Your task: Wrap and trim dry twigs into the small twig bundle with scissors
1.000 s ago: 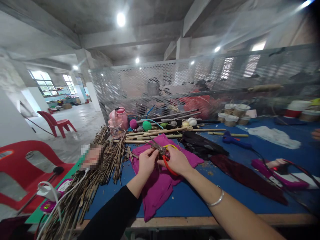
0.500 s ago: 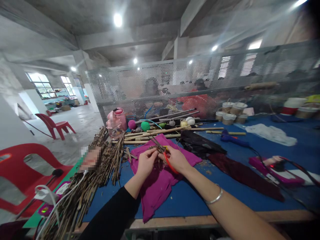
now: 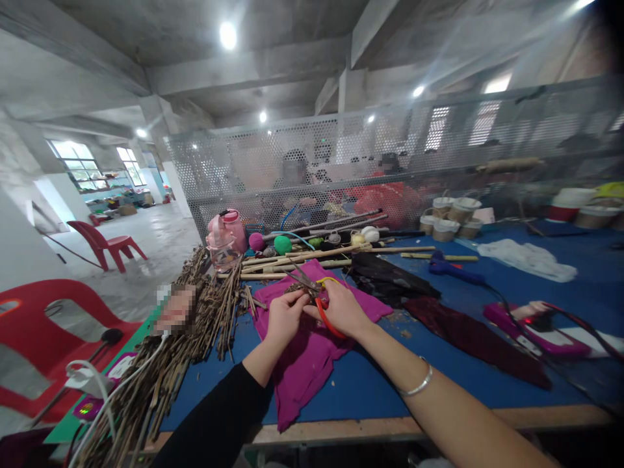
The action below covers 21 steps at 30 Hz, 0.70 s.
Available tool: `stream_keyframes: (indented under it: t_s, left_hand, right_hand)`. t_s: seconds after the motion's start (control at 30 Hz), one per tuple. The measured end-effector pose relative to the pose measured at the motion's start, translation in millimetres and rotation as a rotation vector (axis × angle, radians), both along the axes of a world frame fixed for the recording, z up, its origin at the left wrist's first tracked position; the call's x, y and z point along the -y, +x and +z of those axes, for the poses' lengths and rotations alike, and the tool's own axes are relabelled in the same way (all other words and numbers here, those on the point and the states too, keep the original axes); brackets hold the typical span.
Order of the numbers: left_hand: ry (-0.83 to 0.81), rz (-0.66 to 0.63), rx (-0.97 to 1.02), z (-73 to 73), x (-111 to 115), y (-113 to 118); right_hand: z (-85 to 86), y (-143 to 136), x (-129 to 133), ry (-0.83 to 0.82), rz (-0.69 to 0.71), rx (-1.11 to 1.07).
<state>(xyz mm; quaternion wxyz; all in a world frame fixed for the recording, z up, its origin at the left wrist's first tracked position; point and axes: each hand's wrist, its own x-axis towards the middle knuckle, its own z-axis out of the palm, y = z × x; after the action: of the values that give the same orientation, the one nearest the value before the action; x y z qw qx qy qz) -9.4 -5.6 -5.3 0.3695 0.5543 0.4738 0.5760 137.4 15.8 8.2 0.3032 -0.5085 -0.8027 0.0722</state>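
Observation:
My right hand [image 3: 342, 310] holds scissors [image 3: 325, 317] with red and yellow handles, whose dark blades point up and left and look parted. My left hand [image 3: 286, 316] pinches a small brown clump of dried plant pieces [image 3: 294, 289] beside the blades. Both hands are over a magenta cloth [image 3: 303, 383] spread on the blue table. Fingertips of the two hands are close together, and part of the clump is hidden behind them.
Dried stalks [image 3: 168, 364] lie in a heap at the left, by a power strip [image 3: 88, 408]. Sticks [image 3: 312, 263], yarn balls [image 3: 283, 244] and a pink jug [image 3: 229, 237] stand behind. Dark cloths [image 3: 480, 338] and a purple device [image 3: 541, 331] are at right. Beyond the mesh, people sit.
The scissor handles have spread wider apart and the blades have shifted slightly, now looking more open. More of the brown clump shows left of the blades. My left hand has barely moved.

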Motion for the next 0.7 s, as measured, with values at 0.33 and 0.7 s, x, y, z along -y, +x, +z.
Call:
stream_keyframes:
  t_s: [0.33, 0.7]
  left_hand:
    - [0.025, 0.027, 0.003, -1.0, -1.0, -0.7]
    - [0.022, -0.068, 0.069, 2.2, -0.5, -0.1]
  right_hand:
    - [-3.0, 2.4, -1.4, -0.091, -0.079, 0.045]
    - [-3.0, 2.3, -3.8, -0.173, 0.003, -0.027]
